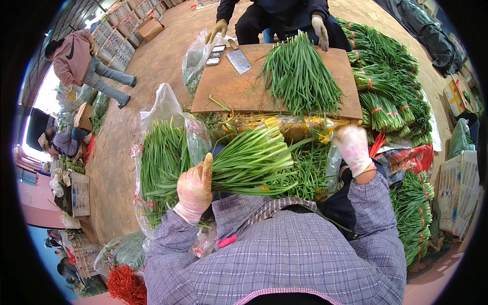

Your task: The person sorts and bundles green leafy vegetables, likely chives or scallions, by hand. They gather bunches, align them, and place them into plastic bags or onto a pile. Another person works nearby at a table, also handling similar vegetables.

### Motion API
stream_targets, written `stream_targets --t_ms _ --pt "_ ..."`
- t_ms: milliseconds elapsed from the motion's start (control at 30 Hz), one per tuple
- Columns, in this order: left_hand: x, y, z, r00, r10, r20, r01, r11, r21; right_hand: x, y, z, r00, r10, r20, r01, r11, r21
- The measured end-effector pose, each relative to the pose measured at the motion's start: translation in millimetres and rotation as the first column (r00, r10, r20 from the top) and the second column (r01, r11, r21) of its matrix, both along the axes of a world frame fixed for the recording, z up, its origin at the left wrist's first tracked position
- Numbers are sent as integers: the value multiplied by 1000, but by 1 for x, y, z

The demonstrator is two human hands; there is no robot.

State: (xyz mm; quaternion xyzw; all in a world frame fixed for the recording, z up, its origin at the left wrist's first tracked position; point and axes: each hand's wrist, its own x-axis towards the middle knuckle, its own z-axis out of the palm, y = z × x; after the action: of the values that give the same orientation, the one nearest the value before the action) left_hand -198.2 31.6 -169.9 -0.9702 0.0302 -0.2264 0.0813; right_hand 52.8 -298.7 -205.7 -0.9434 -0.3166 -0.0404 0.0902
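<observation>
My left hand (195,190), in a stained pinkish glove, is closed around a loose bunch of green garlic chives (251,158), its pale stem ends pointing up and to the right. My right hand (352,145), gloved too and blurred, is raised apart from the bunch, near the wooden board's lower right corner; its fingers are too blurred to read. Below the bunch lie loose green leaves (310,171). An open plastic bag (164,103) of upright chives stands to the left. Red ties (377,145) show just right of my right hand.
Across the wooden board (228,87) sits a co-worker with gloved hands. On it lie a chive pile (303,76), a cleaver (239,61) and a phone (216,54). Tied bundles (381,84) are stacked at right, more (413,217) below. Red ties (126,284) lie lower left. Crates (457,190) stand far right.
</observation>
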Motion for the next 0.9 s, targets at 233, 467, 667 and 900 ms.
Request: stream_targets --t_ms 233,467,667,900 --pt "1 7 10 997 -77 0 77 991 113 -26 72 23 804 576 -146 -246 547 800" --pt "-4 9 16 995 -95 -10 96 988 123 -14 69 43 614 579 -536 355 404 843" --pt "2 6 14 986 -167 -13 167 978 126 -27 82 31 665 723 -188 -264 463 846" --pt "-3 9 8 995 -40 -91 9 949 -314 -7 42 33 713 494 -498 373 334 866"
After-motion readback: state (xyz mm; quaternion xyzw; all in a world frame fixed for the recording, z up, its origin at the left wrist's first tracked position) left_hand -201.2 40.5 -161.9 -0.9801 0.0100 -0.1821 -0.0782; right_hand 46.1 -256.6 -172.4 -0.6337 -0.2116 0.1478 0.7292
